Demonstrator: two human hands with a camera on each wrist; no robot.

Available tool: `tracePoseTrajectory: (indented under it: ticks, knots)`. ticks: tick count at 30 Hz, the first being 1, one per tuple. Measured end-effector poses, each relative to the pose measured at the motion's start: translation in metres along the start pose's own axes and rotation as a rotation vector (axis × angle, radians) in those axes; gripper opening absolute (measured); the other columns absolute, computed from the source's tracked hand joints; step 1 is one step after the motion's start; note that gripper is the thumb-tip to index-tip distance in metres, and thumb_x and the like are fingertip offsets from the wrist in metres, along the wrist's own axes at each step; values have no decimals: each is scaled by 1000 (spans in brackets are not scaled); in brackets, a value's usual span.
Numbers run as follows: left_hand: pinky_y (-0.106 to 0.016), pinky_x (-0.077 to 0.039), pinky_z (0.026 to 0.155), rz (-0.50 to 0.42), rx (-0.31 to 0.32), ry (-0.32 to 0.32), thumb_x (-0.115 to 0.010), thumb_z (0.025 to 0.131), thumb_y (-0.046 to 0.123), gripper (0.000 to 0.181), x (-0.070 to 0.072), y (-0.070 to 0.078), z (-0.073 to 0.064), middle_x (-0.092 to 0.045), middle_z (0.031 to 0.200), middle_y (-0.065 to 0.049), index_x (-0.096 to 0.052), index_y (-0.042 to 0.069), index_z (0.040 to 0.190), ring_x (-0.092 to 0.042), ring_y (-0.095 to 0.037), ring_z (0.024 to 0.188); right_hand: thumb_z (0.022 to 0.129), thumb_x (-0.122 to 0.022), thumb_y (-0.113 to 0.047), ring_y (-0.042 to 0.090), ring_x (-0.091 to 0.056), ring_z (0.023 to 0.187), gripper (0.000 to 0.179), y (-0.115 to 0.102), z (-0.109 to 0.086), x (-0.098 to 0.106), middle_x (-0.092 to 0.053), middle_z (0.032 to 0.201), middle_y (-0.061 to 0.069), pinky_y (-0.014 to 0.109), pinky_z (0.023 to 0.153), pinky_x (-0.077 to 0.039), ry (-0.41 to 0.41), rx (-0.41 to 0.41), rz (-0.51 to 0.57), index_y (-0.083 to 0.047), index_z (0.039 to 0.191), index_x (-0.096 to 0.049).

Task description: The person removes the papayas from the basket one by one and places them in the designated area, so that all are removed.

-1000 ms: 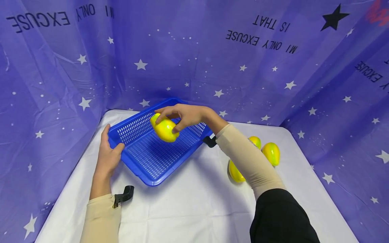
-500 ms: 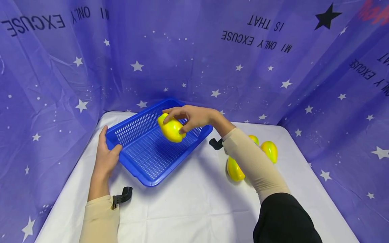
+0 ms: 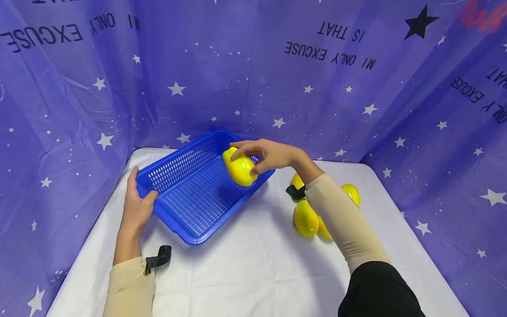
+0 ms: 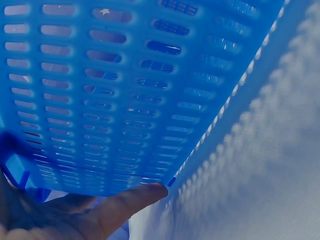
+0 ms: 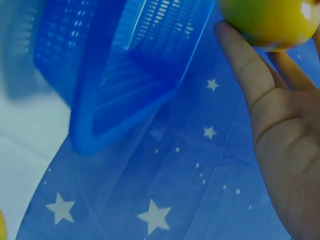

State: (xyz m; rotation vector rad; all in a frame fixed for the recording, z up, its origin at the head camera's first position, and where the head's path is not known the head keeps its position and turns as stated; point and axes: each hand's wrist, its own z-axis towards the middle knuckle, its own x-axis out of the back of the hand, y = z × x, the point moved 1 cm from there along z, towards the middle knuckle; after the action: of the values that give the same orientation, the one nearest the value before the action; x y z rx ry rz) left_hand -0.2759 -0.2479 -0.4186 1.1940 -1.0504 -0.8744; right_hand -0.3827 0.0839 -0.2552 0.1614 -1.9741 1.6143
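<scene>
A blue plastic basket (image 3: pixel 190 200) with slotted walls is on the white-covered table. My left hand (image 3: pixel 137 204) grips its left end, thumb over the rim and fingers around the outside. In the left wrist view, one finger of that hand (image 4: pixel 107 212) lies along the slotted wall (image 4: pixel 127 65). My right hand (image 3: pixel 276 155) holds a yellow mango (image 3: pixel 239 167) between thumb and fingertips, above the basket's right part. From the right wrist, the mango (image 5: pixel 270 20) shows a green tinge, with fingertips against its underside.
Several more yellow mangoes (image 3: pixel 306 219) lie on the table to the right, partly behind the right sleeve (image 3: pixel 344 215). A purple curtain (image 3: pixel 237 66) with stars and lettering hangs around the back and sides. Black camera mounts (image 3: pixel 159 259) stick out from both wrists.
The right hand has carried the mango rightward, from over the basket's middle toward its right end. More of the loose mangoes show beside the sleeve. The left hand keeps its hold on the basket.
</scene>
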Motion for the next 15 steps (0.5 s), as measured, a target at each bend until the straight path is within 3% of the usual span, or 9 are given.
tracePoseTrajectory:
  ticks: [15]
  knots:
    - [-53, -4, 105, 18, 14, 1, -43, 87, 8, 78, 0, 0, 0, -1, 152, -4, 2, 40, 143, -5, -28, 135, 77, -57, 10, 20, -26, 132, 52, 8, -51, 8, -17, 149, 3, 41, 99, -35, 90, 4, -29, -1, 127, -48]
